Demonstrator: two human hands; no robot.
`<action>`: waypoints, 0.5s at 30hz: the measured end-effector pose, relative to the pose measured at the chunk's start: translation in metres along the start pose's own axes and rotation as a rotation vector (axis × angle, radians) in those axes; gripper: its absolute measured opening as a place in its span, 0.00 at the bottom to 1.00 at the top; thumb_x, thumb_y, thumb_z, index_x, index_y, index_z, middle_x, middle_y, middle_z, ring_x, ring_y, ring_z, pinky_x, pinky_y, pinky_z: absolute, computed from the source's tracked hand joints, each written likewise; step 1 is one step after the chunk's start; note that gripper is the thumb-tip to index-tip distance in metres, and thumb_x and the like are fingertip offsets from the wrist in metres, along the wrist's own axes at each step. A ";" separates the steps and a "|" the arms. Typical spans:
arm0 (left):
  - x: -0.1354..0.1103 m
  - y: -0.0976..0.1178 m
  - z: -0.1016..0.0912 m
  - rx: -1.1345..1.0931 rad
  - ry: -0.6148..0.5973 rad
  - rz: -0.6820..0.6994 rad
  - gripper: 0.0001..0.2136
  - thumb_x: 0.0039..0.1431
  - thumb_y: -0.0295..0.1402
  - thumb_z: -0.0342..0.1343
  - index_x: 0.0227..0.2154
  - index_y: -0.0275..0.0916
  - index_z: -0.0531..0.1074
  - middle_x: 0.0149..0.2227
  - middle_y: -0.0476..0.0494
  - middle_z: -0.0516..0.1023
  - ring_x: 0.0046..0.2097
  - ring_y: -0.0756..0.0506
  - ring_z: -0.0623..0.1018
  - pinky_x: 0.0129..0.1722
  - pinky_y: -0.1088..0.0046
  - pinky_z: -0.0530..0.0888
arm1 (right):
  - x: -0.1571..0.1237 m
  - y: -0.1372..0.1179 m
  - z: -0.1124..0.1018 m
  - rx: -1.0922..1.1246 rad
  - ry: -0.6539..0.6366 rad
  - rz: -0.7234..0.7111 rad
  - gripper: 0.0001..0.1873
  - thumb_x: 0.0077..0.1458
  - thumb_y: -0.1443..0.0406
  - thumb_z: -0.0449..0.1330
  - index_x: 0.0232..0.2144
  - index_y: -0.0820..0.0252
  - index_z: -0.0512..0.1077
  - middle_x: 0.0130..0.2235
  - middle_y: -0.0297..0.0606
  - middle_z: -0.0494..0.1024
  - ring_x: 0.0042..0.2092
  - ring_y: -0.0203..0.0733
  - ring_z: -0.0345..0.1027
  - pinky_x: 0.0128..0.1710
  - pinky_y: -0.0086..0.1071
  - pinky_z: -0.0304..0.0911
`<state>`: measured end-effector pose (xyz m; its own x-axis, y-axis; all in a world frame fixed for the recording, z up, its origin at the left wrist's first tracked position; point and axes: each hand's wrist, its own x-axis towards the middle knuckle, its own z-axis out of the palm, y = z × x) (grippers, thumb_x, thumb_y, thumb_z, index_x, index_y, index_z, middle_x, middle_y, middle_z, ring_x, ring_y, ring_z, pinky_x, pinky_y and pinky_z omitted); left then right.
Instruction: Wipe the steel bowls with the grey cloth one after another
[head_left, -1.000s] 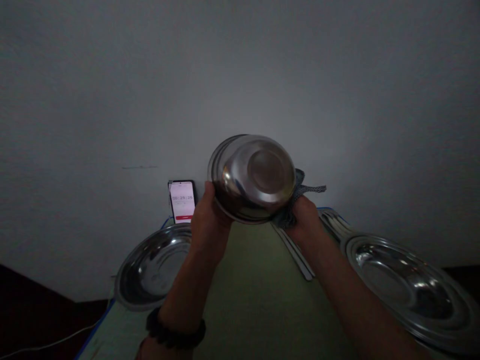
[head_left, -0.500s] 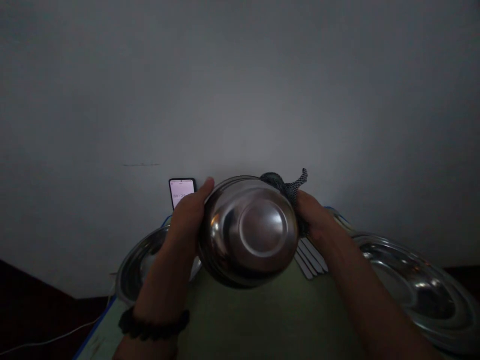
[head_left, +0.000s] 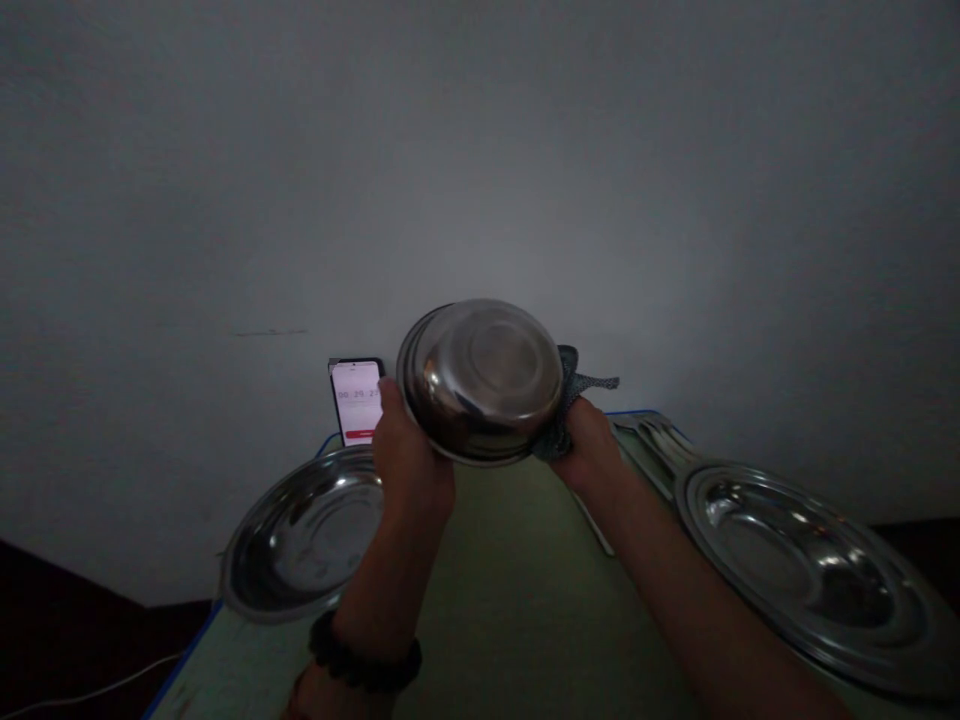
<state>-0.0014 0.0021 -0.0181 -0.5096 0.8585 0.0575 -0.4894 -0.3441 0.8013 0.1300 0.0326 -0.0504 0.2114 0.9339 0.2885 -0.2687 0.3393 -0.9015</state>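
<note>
A shiny metal bowl [head_left: 487, 375] is held up above the table, tilted so that its round underside faces me. My left hand [head_left: 409, 450] grips the bowl's left rim, thumb pointing up along the edge. On the other side, my right hand [head_left: 589, 445] presses a dark checked cloth [head_left: 562, 415] against the bowl's right side. One end of the cloth sticks out to the right. The inside of the bowl is turned away and hidden, and so are most of the fingers of both hands.
A wide metal basin [head_left: 300, 540] stands on the green table [head_left: 517, 590] at the left. At the right lie metal plates or basins [head_left: 795, 570], with long pale utensils [head_left: 656, 450] behind them. A phone [head_left: 356, 400] showing a timer leans against the wall [head_left: 480, 150].
Both hands have moved the bowl up and away from me, and its underside has tipped more upward. The cloth has shifted lower along the bowl's right side.
</note>
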 end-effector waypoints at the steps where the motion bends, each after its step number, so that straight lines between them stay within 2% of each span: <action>1: 0.004 0.005 -0.001 0.030 -0.069 -0.045 0.07 0.58 0.37 0.52 0.31 0.43 0.73 0.36 0.51 0.80 0.44 0.50 0.78 0.41 0.76 0.76 | 0.002 -0.003 -0.003 0.020 0.029 0.046 0.06 0.44 0.59 0.56 0.24 0.53 0.70 0.27 0.38 0.79 0.35 0.42 0.74 0.28 0.30 0.67; 3: 0.011 0.020 -0.004 0.114 -0.188 -0.150 0.06 0.55 0.34 0.54 0.25 0.41 0.73 0.28 0.49 0.79 0.36 0.48 0.79 0.35 0.74 0.76 | 0.004 -0.012 -0.010 0.076 0.089 0.180 0.05 0.42 0.60 0.59 0.23 0.54 0.70 0.26 0.37 0.80 0.34 0.43 0.74 0.28 0.30 0.67; 6: 0.016 0.043 -0.010 0.205 -0.246 -0.251 0.20 0.57 0.49 0.48 0.20 0.40 0.72 0.17 0.45 0.73 0.28 0.44 0.78 0.26 0.70 0.75 | 0.005 -0.024 -0.016 0.084 0.063 0.272 0.06 0.40 0.61 0.61 0.22 0.58 0.72 0.25 0.37 0.79 0.30 0.42 0.73 0.27 0.30 0.66; 7: 0.015 0.048 -0.012 0.263 -0.234 -0.275 0.21 0.56 0.50 0.48 0.19 0.40 0.71 0.15 0.47 0.70 0.25 0.45 0.77 0.24 0.71 0.74 | 0.004 -0.026 -0.017 0.077 0.043 0.282 0.06 0.40 0.62 0.62 0.22 0.58 0.72 0.24 0.37 0.79 0.29 0.41 0.72 0.27 0.30 0.66; 10: 0.009 0.050 -0.012 0.331 -0.085 -0.162 0.14 0.52 0.45 0.57 0.20 0.41 0.71 0.14 0.52 0.68 0.21 0.49 0.73 0.21 0.75 0.70 | 0.003 -0.027 -0.016 0.064 0.002 0.300 0.04 0.40 0.63 0.62 0.21 0.58 0.72 0.23 0.35 0.79 0.27 0.40 0.71 0.27 0.30 0.66; 12: 0.003 0.043 -0.009 0.287 0.027 -0.033 0.11 0.50 0.42 0.60 0.22 0.41 0.71 0.18 0.53 0.71 0.23 0.50 0.73 0.23 0.76 0.71 | 0.002 -0.023 -0.014 0.116 0.022 0.310 0.04 0.40 0.64 0.62 0.21 0.58 0.72 0.23 0.34 0.79 0.27 0.39 0.71 0.26 0.30 0.66; 15: -0.004 0.030 -0.004 0.146 0.123 0.047 0.09 0.50 0.42 0.60 0.26 0.42 0.71 0.23 0.54 0.73 0.30 0.50 0.76 0.28 0.77 0.73 | -0.001 -0.018 -0.006 0.243 0.083 0.302 0.04 0.41 0.64 0.60 0.23 0.57 0.72 0.26 0.33 0.80 0.30 0.39 0.72 0.29 0.30 0.67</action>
<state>-0.0169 -0.0137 0.0033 -0.6164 0.7869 0.0304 -0.3600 -0.3159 0.8779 0.1406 0.0251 -0.0366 0.1613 0.9868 -0.0144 -0.5430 0.0765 -0.8362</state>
